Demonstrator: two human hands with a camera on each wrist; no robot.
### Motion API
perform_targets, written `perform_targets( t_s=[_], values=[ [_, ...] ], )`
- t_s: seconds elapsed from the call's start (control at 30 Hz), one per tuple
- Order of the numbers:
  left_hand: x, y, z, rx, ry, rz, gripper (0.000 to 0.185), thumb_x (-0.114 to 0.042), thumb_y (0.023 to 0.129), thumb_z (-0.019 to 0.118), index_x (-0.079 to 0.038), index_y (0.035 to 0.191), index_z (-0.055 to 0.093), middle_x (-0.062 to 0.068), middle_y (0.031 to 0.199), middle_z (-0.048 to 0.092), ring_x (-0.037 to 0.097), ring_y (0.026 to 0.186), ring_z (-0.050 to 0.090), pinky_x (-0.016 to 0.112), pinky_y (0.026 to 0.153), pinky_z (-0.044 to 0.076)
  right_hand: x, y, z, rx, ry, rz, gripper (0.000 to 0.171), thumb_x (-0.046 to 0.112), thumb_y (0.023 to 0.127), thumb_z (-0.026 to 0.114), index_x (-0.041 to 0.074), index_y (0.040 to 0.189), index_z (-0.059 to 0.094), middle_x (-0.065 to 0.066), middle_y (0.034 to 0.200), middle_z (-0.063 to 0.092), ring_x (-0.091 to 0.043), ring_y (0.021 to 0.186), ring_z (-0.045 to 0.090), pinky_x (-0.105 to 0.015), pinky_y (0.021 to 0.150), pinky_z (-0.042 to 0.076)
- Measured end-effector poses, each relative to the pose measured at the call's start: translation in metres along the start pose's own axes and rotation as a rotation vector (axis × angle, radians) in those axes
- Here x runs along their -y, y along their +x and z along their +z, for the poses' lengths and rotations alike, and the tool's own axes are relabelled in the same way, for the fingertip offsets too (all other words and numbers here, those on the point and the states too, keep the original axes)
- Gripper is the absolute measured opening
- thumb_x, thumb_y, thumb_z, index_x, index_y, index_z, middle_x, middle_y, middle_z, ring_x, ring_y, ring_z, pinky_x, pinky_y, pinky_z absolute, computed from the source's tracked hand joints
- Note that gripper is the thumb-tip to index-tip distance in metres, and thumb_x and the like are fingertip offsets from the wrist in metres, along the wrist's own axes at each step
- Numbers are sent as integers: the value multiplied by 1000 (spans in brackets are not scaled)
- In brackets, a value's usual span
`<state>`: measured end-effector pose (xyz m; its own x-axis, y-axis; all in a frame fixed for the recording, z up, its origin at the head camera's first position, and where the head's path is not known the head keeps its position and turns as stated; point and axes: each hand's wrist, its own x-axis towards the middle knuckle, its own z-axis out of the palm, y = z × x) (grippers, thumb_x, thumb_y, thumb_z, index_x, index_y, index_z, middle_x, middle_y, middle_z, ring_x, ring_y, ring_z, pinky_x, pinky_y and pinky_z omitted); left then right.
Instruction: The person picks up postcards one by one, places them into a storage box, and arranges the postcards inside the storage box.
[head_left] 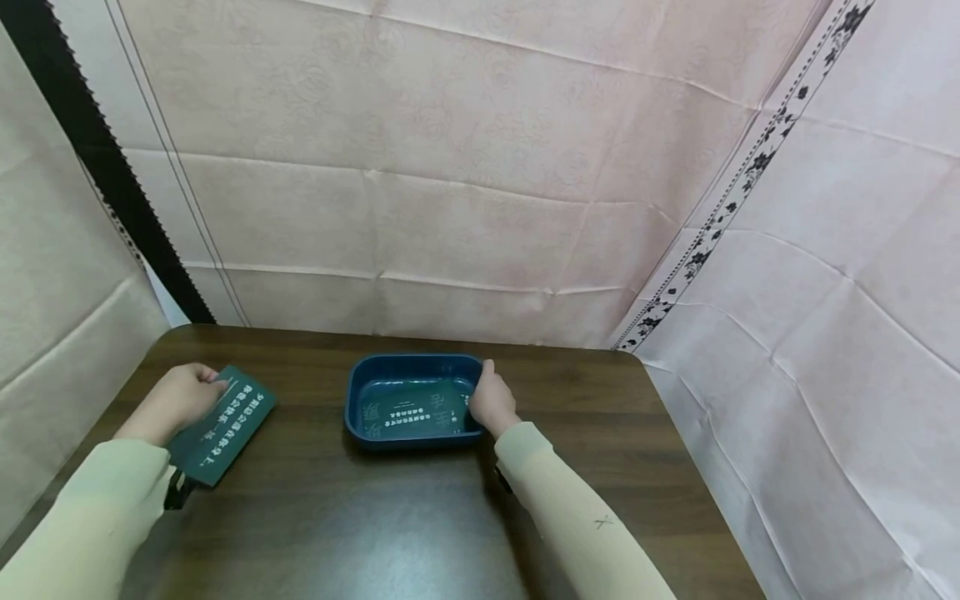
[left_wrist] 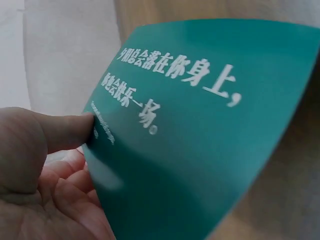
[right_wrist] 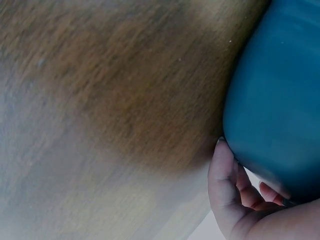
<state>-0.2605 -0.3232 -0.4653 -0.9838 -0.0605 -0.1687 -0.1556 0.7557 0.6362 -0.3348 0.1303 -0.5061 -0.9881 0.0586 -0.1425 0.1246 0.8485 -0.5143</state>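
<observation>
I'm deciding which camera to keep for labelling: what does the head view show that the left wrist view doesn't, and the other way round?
Only the head view shows the blue tray on the brown table, a card lying inside it, the right hand gripping its right rim, and the pink cloth backdrop.

Only the left wrist view shows the thumb pressed on the card's printed face, with the fingers beneath it.

Both show the left hand holding the green card with white print.

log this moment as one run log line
left hand: pinches green card | right hand: grips blue tray at its right rim | tray: on brown table, another card inside
</observation>
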Motion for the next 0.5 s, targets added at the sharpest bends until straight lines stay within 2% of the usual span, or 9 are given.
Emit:
perform_targets(
  t_s=[0.17,0.27,0.4,0.5],
  values=[
    [-25,3,5,-105,-7,148,43,-32,103,42,8,118,48,25,104,54,36,91,51,47,72,43,0,2,0,7,-4,12,74,5,92,62,11,151,18,-14,127,57,-25,95,61,-50,84,52],
    [-43,4,8,-140,-29,207,42,-34,103,42,5,118,49,24,106,54,36,93,51,50,74,43,-1,3,1,6,-13,13,74,5,92,62,11,151,17,-13,127,58,-24,93,61,-49,83,52],
    [-69,3,9,-146,-55,255,42,-36,103,42,1,119,51,25,112,54,39,102,50,58,83,41,-1,4,2,3,-16,15,74,6,92,62,11,151,17,-13,126,58,-24,93,61,-49,82,52],
    [-87,1,9,-142,-65,287,41,-37,103,42,0,119,52,23,113,55,38,105,50,59,87,40,-1,5,3,7,-17,23,74,6,92,62,12,151,17,-13,127,58,-24,95,61,-49,83,52]
  ],
)
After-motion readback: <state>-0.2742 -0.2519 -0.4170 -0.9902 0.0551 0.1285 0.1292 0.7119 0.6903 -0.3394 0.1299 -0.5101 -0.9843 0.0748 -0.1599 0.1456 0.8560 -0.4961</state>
